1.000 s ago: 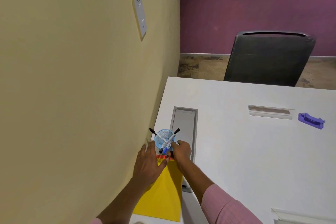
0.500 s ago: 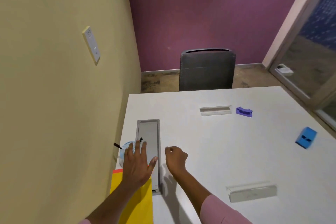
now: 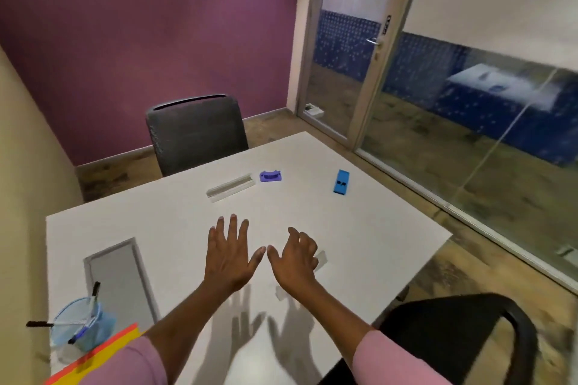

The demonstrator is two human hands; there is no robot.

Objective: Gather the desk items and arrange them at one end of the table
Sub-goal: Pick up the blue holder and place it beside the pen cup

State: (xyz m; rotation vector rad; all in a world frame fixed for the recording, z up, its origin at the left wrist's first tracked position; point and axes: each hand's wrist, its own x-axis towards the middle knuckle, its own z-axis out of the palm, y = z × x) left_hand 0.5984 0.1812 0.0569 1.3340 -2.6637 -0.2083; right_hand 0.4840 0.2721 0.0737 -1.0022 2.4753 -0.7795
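A translucent blue pen cup (image 3: pixel 82 327) holding markers stands at the white table's (image 3: pixel 359 237) near-left corner beside a yellow folder (image 3: pixel 103 350); a purple holder (image 3: pixel 271 176), possibly a tape dispenser, and a blue block (image 3: pixel 341 182) lie at the far side

Both hands, left (image 3: pixel 230 255) and right (image 3: pixel 294 259), left the pen cup (image 3: pixel 79 327); now empty mid-table.

Both arms reach forward, left hand (image 3: pixel 230 255) flat with fingers spread, right hand (image 3: pixel 294 261) loosely curled, empty.
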